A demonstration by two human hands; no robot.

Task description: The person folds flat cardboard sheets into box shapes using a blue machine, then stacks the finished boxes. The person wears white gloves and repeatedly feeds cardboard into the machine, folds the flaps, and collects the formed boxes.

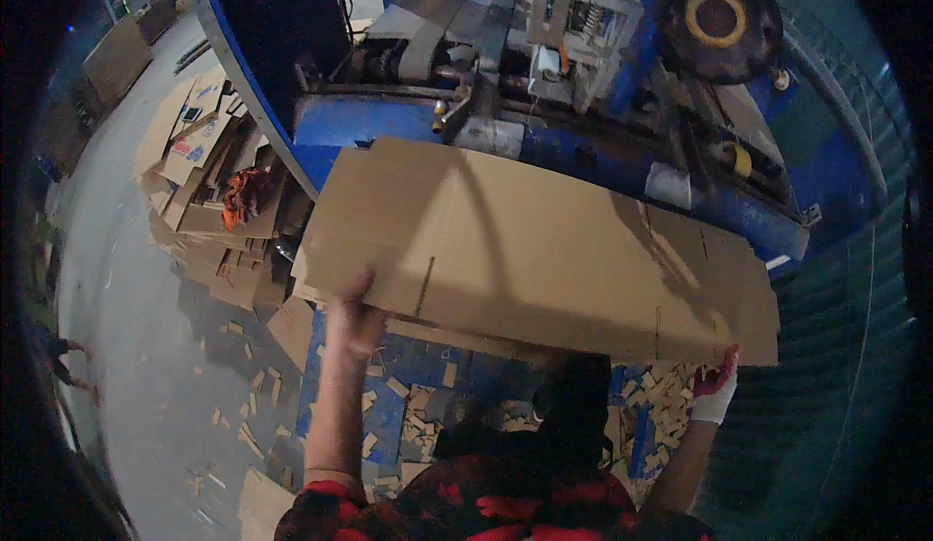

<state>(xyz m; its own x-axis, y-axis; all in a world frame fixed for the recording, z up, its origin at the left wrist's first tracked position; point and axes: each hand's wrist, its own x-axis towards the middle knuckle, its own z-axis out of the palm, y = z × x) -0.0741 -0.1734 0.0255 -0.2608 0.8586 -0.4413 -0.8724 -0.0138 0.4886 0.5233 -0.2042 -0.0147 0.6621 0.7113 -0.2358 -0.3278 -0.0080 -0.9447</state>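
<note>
A wide, flat brown cardboard sheet (544, 240) with short slots cut along its near edge stretches across in front of me. My left hand (357, 325) grips its near edge toward the left end, thumb on top and the other fingers hidden underneath. Near the right end, my right hand (717, 382) pinches the same edge; a white covering wraps its palm and wrist. Along the near left side a second cardboard edge shows just under the top one. The sheet's far side meets the front of a blue machine (369, 121).
Belts and rollers (457, 40) run across the machine, with a large black wheel (717, 21) at upper right. Stacked cardboard pieces (219, 210) with an orange cloth (243, 198) stand at left. Cardboard scraps (423, 424) litter the blue surface below me and the grey floor (146, 347).
</note>
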